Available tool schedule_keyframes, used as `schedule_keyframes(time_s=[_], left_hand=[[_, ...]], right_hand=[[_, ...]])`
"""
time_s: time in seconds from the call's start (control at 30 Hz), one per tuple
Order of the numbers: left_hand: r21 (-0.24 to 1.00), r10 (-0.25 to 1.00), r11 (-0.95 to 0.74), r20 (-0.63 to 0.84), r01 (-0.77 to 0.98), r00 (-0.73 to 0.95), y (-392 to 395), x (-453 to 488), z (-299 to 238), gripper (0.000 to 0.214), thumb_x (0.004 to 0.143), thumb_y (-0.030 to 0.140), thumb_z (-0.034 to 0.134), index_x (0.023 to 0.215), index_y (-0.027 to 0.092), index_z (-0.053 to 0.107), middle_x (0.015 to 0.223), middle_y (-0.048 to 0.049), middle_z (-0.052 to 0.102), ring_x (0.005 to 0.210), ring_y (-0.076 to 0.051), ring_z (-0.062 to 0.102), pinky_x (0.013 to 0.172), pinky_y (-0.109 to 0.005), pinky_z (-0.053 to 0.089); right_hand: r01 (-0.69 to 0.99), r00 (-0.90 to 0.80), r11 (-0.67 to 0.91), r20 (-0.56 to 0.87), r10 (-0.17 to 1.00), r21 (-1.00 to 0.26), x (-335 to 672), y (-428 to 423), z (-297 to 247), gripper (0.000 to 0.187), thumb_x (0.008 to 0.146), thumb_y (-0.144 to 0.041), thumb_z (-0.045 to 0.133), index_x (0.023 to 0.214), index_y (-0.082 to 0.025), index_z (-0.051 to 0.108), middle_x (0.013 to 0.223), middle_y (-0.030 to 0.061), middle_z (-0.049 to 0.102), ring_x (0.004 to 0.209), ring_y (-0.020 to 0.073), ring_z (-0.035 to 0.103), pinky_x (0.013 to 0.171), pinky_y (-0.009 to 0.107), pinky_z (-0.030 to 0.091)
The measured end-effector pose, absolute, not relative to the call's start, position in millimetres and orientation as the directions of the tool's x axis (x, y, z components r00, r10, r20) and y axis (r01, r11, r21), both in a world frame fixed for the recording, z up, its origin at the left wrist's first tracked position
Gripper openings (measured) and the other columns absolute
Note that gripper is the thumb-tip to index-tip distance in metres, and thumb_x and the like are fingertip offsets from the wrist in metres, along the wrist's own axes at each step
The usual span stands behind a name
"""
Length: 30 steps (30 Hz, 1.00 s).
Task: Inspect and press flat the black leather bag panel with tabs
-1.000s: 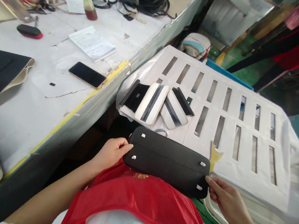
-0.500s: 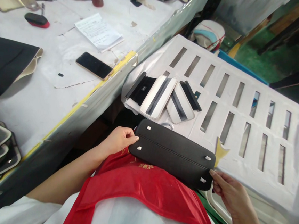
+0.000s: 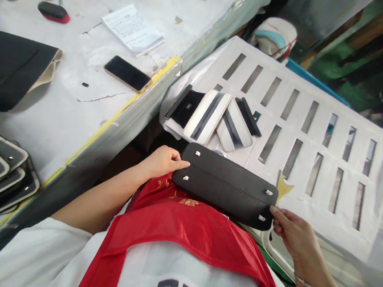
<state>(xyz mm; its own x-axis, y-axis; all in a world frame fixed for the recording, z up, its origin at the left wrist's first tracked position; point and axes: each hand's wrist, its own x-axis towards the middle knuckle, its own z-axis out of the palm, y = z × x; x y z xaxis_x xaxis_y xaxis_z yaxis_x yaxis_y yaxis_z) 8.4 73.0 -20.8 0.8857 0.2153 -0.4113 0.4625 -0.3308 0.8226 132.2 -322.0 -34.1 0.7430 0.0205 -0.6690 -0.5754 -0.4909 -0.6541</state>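
A black bag base panel (image 3: 226, 184) with rounded corners is held in front of the red apron (image 3: 184, 223). A stitched seam runs along its middle, and small silvery feet or prongs stand near its corners. My left hand (image 3: 166, 162) pinches its left end, thumb on top. At the opposite end my right hand (image 3: 289, 228) grips the edge between thumb and fingers. Just beyond the panel, white pieces with a dark stripe (image 3: 207, 117) and black flaps lie overlapping on the slatted white surface (image 3: 263, 127).
On the worktable (image 3: 80, 71) at left lie a phone (image 3: 127, 73), a written notepad (image 3: 133, 29), a black sheet (image 3: 17, 68) and a stack of pale-edged dark panels (image 3: 1, 173). A yellow strip lines the table's edge. A yellow piece (image 3: 284, 188) sits by the panel's right end.
The whole scene has shifted slightly as the head view tilts, with the table and slatted surface a little higher in view. Both hands keep the same hold on the panel.
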Motion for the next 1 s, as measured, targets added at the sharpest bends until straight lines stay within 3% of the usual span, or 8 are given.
schedule_keyframes(time_s=[0.13, 0.5, 1.0], left_hand=[[0.818, 0.222, -0.397, -0.354, 0.416, 0.908, 71, 7, -24, 0.039, 0.076, 0.046, 0.062, 0.056, 0.013, 0.058, 0.052, 0.0003, 0.056, 0.049, -0.008, 0.045, 0.048, -0.021, 0.030], [0.853, 0.264, -0.235, -0.405, 0.466, 0.875, 66, 0, -33, 0.037, 0.078, 0.046, 0.057, 0.059, 0.014, 0.055, 0.054, 0.0019, 0.052, 0.052, -0.009, 0.043, 0.048, -0.021, 0.031], [0.834, 0.275, -0.331, -0.362, 0.441, 0.891, 66, 2, -32, 0.039, 0.084, 0.045, 0.051, 0.057, 0.016, 0.050, 0.054, 0.0023, 0.050, 0.053, -0.010, 0.043, 0.051, -0.023, 0.030]], right_hand=[[-0.587, 0.742, -0.470, -0.671, 0.014, -0.659, 131, -319, -32, 0.051, 0.048, -0.056, 0.082, 0.064, -0.015, 0.056, 0.047, -0.0053, 0.042, 0.040, 0.0037, 0.034, 0.036, 0.017, 0.024], [-0.565, 0.725, -0.518, -0.687, 0.059, -0.642, 132, -320, -28, 0.051, 0.054, -0.060, 0.077, 0.062, -0.017, 0.053, 0.045, -0.0050, 0.040, 0.041, 0.0056, 0.031, 0.040, 0.021, 0.022], [-0.548, 0.720, -0.564, -0.691, 0.057, -0.618, 135, -322, -29, 0.047, 0.060, -0.060, 0.073, 0.060, -0.017, 0.054, 0.045, -0.0038, 0.041, 0.042, 0.0067, 0.031, 0.041, 0.022, 0.022]])
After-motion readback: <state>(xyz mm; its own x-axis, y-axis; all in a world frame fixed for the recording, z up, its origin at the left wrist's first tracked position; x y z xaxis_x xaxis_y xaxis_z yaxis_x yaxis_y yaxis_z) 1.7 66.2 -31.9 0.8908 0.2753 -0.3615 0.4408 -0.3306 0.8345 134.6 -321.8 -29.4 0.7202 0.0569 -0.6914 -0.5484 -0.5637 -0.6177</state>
